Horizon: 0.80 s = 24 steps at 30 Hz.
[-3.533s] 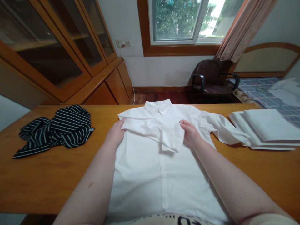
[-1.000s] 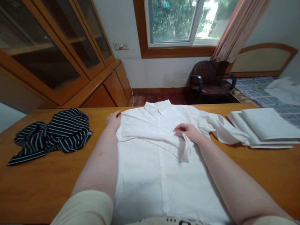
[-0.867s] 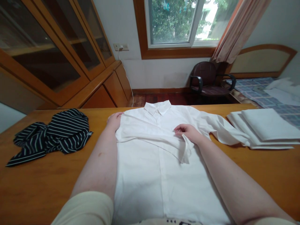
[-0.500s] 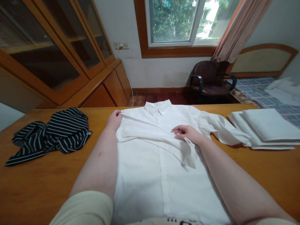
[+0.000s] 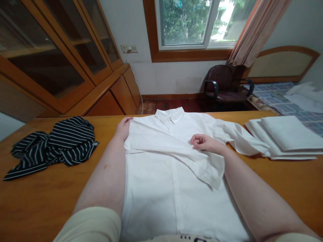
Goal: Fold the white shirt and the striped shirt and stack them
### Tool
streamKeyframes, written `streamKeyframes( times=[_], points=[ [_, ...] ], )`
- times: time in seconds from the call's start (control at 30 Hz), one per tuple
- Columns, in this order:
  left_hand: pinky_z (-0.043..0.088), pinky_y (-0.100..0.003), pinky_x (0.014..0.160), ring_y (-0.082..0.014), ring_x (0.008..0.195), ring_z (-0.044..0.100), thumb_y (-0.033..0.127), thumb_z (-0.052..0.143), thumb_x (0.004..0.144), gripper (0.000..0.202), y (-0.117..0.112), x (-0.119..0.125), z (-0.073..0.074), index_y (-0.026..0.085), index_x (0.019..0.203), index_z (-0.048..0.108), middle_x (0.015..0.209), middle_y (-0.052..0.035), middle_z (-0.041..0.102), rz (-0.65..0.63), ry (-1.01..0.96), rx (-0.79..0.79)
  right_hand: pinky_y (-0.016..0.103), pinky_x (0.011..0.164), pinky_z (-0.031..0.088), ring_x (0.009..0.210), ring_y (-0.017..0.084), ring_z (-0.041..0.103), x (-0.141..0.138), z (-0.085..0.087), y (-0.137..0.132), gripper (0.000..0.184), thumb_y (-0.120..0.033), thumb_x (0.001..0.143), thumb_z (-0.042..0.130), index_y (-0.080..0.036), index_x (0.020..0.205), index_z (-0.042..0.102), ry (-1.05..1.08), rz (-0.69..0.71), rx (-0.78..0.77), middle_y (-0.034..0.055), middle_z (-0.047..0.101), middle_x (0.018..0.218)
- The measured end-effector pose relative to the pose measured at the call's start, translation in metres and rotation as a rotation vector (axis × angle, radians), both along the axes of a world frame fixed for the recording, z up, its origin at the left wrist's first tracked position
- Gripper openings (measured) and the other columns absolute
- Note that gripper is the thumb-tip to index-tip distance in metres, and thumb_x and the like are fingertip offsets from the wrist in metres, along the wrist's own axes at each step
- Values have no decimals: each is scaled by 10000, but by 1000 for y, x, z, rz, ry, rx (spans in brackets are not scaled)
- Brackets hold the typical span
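A white collared shirt [image 5: 151,188] lies spread front side up before me, its collar at the far edge. The left-hand sleeve [image 5: 161,144] is folded slantwise across the chest, its buttoned cuff pointing down to the right. At the shoulder fold on the left, my left hand [image 5: 123,129] is closed on the fabric, its fingertips partly hidden. My right hand [image 5: 208,144] has curled fingers pinching the upper edge of the folded sleeve. The other sleeve [image 5: 242,139] stretches out to the right, beyond my right wrist.
All of this rests on a wooden table [image 5: 101,188]. A crumpled black-and-white striped garment [image 5: 68,141] lies at left, and a stack of folded white cloths [image 5: 290,136] at right. Behind stand a glass-door cabinet [image 5: 83,67], a chair [image 5: 222,82] and a bed [image 5: 275,95].
My right hand has shifted slightly right along the sleeve. The sleeve lies flatter, and its cuff has spread out further to the right. My left hand stays at the shoulder.
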State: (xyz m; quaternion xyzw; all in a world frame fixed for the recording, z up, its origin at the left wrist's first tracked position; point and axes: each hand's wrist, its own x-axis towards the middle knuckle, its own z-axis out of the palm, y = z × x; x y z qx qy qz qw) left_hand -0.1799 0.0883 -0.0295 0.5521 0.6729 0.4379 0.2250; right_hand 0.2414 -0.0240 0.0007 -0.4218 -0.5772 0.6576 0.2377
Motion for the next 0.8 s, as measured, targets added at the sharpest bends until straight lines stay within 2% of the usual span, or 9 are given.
streamKeyframes(
  times=[0.17, 0.33, 0.47, 0.57, 0.63, 0.7, 0.8],
  points=[
    [464, -317, 847, -214, 933, 600, 338, 480, 801, 291, 6, -6, -7, 179, 969, 658, 983, -53, 681, -20, 103, 10, 199, 444, 172, 469, 40, 305, 6, -2, 0, 236, -265, 649, 730, -164, 804, 583, 74, 60, -91, -81, 419, 570],
    [418, -357, 962, -234, 1049, 576, 221, 449, 820, 317, 8, -6, -7, 190, 1035, 679, 1101, -80, 665, -58, 368, -14, 189, 457, 191, 498, 42, 328, 7, -4, 2, 280, -267, 618, 773, -149, 796, 593, 87, 63, -110, -75, 426, 583],
    [404, -396, 985, -259, 1088, 557, 229, 445, 851, 338, 6, -3, -6, 209, 1113, 656, 1136, -104, 647, 0, 494, -16, 181, 432, 201, 488, 42, 334, 8, -8, 1, 250, -264, 645, 760, -151, 801, 601, 96, 110, -137, -75, 424, 582],
    [441, -371, 936, -245, 1026, 583, 246, 510, 825, 351, 5, -1, -4, 182, 1153, 616, 1109, -123, 641, 51, 465, 8, 173, 404, 217, 454, 40, 341, 10, -13, 0, 233, -236, 659, 746, -157, 828, 606, 129, 177, -217, -80, 432, 567],
    [454, -349, 911, -231, 987, 595, 255, 551, 802, 325, 5, 0, -4, 155, 1103, 620, 1068, -127, 646, 53, 429, 15, 169, 390, 228, 429, 41, 350, 10, -15, -1, 217, -226, 665, 736, -157, 816, 597, 164, 197, -270, -77, 456, 548],
    [458, -335, 896, -216, 962, 602, 259, 570, 790, 289, 5, 1, -4, 150, 1054, 617, 1038, -119, 652, 53, 377, 21, 167, 398, 263, 432, 49, 392, 9, -14, 0, 199, -226, 672, 727, -153, 789, 584, 198, 175, -298, -61, 502, 555],
    [464, -310, 868, -191, 944, 606, 263, 588, 775, 326, 5, 3, -4, 179, 1090, 585, 1038, -80, 655, 21, 252, 46, 169, 441, 318, 470, 58, 447, 9, -11, 0, 187, -221, 669, 725, -142, 750, 576, 255, 105, -302, -41, 540, 583]
  ],
)
